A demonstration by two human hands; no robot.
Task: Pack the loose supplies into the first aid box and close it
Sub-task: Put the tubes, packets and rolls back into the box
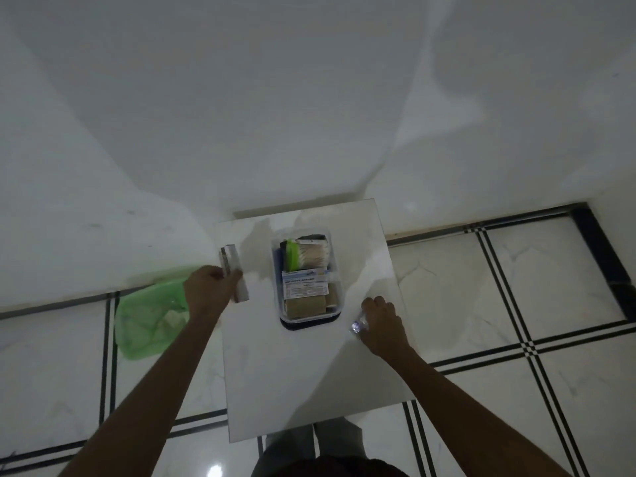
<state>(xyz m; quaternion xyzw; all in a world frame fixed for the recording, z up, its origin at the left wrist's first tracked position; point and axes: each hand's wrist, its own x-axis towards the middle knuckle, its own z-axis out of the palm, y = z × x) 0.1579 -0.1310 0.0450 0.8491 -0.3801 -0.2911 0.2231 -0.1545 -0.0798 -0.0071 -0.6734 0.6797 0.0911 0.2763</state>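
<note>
A clear plastic first aid box (335, 287) stands open in the middle of a small white table (292, 373). It holds a tub of cotton swabs with a green lid (311, 258), a white-and-blue printed packet (304, 282) and tan bandage rolls (304, 307). At the table's left edge my left hand (210, 290) grips a long narrow white carton (235, 271). To the right of the box, my right hand (382, 325) is closed over a small shiny wrapped item (357, 327) on the table.
A green plastic bag (148, 321) lies on the tiled floor left of the table. White walls meet in a corner just behind the table. My legs show below the table's near edge.
</note>
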